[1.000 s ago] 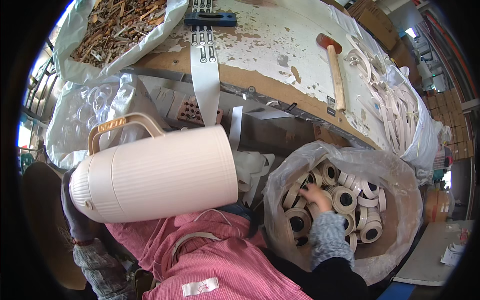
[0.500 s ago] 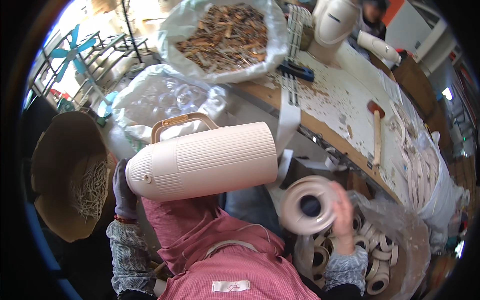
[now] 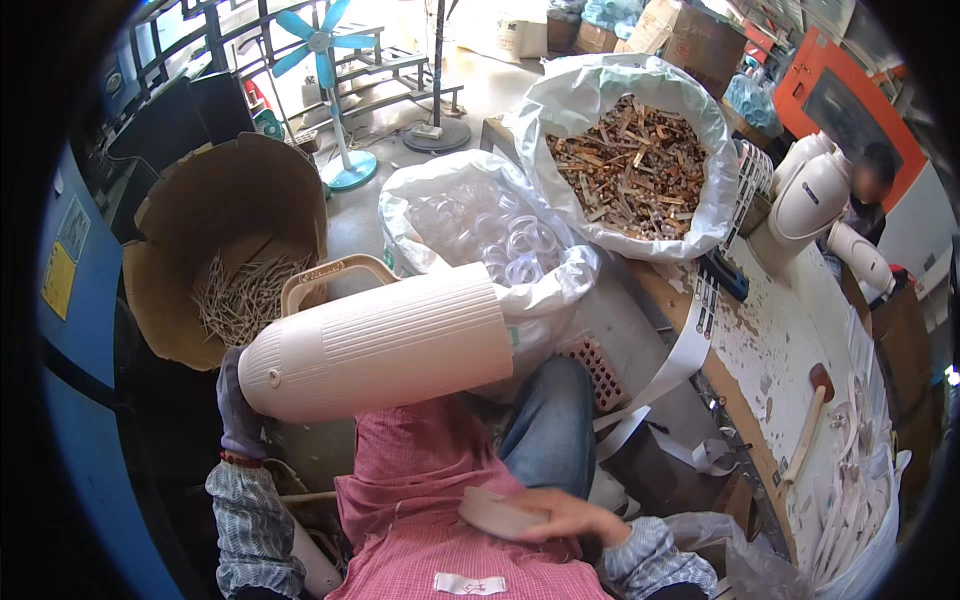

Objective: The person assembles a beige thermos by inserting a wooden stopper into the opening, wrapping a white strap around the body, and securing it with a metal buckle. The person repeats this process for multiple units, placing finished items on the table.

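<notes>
The gloved left hand grips the handled thermos body by its tapered end; the bare right hand pinches a beige ring, not yet joined to it.

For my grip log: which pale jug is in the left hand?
The ribbed jug lying sideways with its left end in the gloved left hand; the other pale jugs are farther off, near the co-worker.

On your left, a blue-bladed pedestal fan rises beyond a brown cardboard box of thin pale sticks; on your right, a red-headed, wooden-handled mallet lies on a chipped white table
</notes>
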Demonstrator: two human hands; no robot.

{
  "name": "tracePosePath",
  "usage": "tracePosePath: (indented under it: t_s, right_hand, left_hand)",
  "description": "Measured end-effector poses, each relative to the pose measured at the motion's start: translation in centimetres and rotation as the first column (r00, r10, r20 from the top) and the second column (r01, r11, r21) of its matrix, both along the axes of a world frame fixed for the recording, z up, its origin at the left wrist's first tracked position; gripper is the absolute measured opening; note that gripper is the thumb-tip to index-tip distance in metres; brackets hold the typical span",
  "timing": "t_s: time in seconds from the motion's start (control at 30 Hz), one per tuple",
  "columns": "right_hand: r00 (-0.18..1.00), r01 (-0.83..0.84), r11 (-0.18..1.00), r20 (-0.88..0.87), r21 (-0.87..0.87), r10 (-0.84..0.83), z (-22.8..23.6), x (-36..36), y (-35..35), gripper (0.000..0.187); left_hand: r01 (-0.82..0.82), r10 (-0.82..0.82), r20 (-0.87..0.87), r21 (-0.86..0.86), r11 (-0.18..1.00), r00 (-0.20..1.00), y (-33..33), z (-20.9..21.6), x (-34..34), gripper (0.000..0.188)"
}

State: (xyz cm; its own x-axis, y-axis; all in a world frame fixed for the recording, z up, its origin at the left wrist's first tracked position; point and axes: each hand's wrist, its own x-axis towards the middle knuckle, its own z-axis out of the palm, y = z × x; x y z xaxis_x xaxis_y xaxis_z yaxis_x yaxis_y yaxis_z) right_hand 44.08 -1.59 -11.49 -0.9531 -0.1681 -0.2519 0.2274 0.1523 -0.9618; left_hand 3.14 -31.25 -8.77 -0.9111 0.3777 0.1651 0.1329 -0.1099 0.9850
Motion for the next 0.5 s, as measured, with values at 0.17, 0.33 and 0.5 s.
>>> tracePosePath:
  t_s: [0.17,0.33,0.5]
  right_hand:
    - [0.524,0.738,0.485,-0.053,-0.469,-0.850,0.5,-3.7,7.1,0.047]
    - [0.222,0.918,0.395,-0.789,-0.028,-0.573,7.4,-7.9,6.7,0.041]
    - [0.201,0.915,0.397,-0.932,0.069,-0.301,10.8,-7.0,5.2,0.041]
  left_hand:
    - [-0.010,-0.073,0.303,0.264,0.964,0.950,3.3,-1.0,3.3,0.030]
    - [-0.003,-0.064,0.353,0.186,0.982,0.933,6.8,-4.1,4.8,0.025]
    - [0.390,-0.368,0.181,-0.105,0.915,0.912,6.4,-6.0,3.3,0.020]
